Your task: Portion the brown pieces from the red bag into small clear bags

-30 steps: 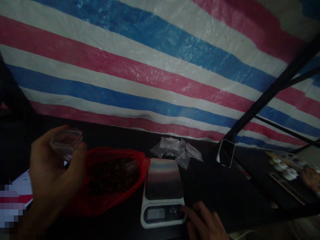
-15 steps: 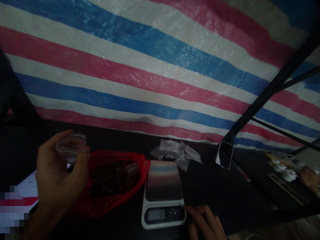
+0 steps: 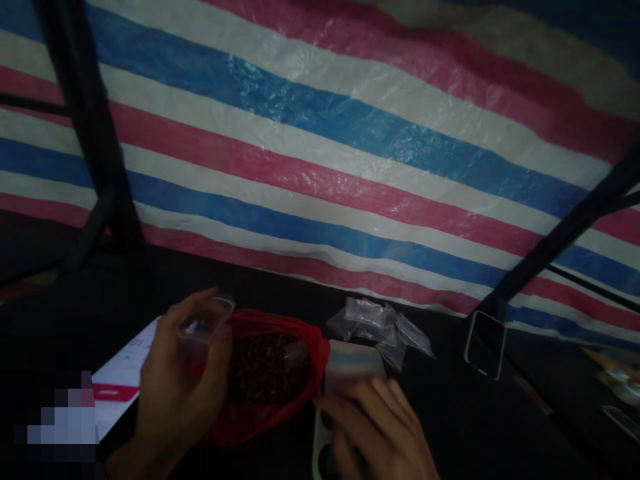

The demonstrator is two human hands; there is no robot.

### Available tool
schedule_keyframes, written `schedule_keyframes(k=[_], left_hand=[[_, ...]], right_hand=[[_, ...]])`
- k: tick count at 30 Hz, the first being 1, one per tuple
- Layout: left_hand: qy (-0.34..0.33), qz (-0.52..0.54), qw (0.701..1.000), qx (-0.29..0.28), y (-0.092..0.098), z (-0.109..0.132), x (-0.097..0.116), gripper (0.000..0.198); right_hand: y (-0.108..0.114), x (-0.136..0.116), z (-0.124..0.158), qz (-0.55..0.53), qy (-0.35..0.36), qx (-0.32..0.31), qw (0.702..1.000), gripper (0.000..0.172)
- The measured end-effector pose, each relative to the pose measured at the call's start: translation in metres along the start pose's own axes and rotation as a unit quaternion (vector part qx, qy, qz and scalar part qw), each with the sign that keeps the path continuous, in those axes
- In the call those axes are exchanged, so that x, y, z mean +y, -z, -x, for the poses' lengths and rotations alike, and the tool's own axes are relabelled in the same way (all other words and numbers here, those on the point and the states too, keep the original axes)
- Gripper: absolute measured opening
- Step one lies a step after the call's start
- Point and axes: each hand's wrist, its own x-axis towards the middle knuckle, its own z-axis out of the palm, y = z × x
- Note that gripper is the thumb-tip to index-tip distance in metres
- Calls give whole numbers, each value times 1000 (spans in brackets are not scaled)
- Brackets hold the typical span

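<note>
The left hand (image 3: 175, 373) grasps a small clear plastic container (image 3: 205, 327) between thumb and fingers, raised just beside the left end of an open red plastic bag (image 3: 260, 417). The container's thin walls could flex or slip if the pinch tightens unevenly; whether anything is inside it is hard to tell.

The right hand (image 3: 377, 427), fingers bent and blurred, is over the digital scale (image 3: 353, 360), covering much of it. I cannot tell whether those fingers touch the plate or hold anything. A stray fingertip leaning on the plate, or a knuckle on the controls, would likely upset a reading, and the display is hidden.

The bag holds dark brown loose bits (image 3: 265, 370), with a clear plastic piece (image 3: 297, 353) lying on them at the right end. Its right rim comes up against the scale's far-left corner, so a sagging fold could drag on the plate; a wrist catching the soft wall might spill the bits.

Toward the far edge of the black table (image 3: 465, 427), clear plastic packets (image 3: 370, 317) sit loosely piled behind the scale, light enough to slide if brushed. Farther right, a phone (image 3: 485, 343) stands tilted near the foot of a dark post (image 3: 550, 250); a bump to the table could topple it.
</note>
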Motion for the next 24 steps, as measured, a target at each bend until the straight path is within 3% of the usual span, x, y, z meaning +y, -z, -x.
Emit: schedule_keyframes(k=[4, 7, 13, 16, 19, 22, 24], left_hand=[[74, -68, 995, -29, 2, -2, 2, 47], [105, -166, 975, -105, 6, -2, 8, 54], [-9, -307, 917, -255, 23, 13, 8, 58], [38, -251, 927, -274, 25, 22, 1, 57], [167, -123, 949, -238, 21, 25, -2, 51], [290, 31, 937, -191, 15, 20, 4, 57], [335, 86, 924, -161, 12, 15, 7, 60]], right_hand=[[-25, 2, -68, 44, -5, -178, 983, 29], [-37, 6, -92, 74, -16, -292, 953, 19], [-41, 2, -106, 88, -41, -349, 932, 27], [-47, -5, -111, 87, -30, -359, 929, 30], [-56, -12, -116, 47, -39, -354, 933, 37], [-65, -17, -120, -4, -60, -341, 938, 39], [-69, -20, -121, -23, -77, -326, 942, 37]])
